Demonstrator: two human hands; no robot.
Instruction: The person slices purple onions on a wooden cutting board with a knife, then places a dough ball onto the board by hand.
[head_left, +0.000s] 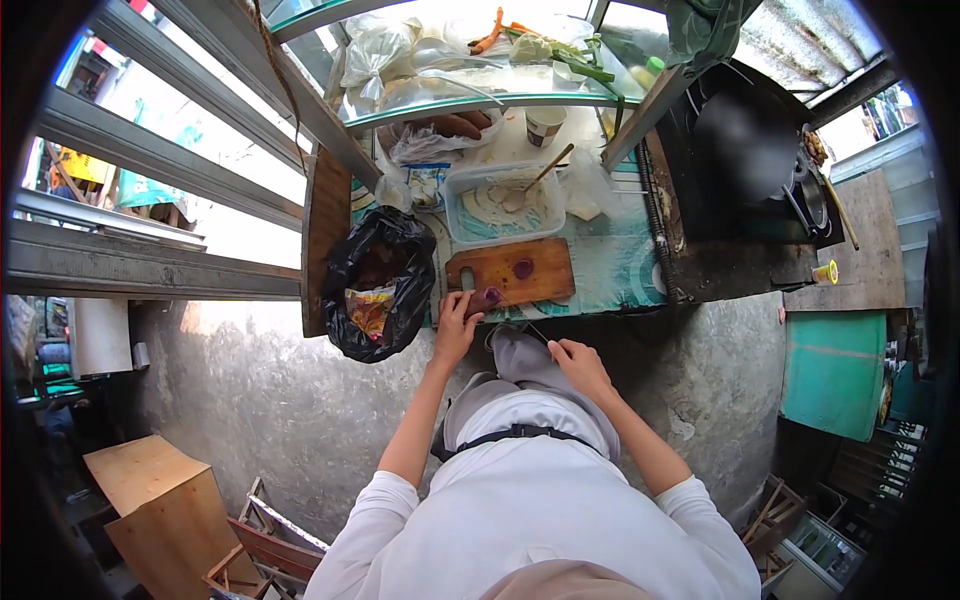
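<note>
A wooden cutting board (535, 275) lies on the teal counter in front of me. My left hand (457, 318) rests at its near left corner, fingers closed around a purple onion piece (487, 297). A second purple onion piece (523, 267) sits on the middle of the board. My right hand (576, 362) is held close to my chest, below the counter edge, fingers curled on a thin knife (537, 333) whose blade points toward the board.
A clear plastic tub (462, 215) with a wooden spoon stands behind the board. A black rubbish bag (383, 262) hangs at the counter's left. A dark wok (738, 140) sits on the right. A glass shelf (470, 100) above holds bagged vegetables.
</note>
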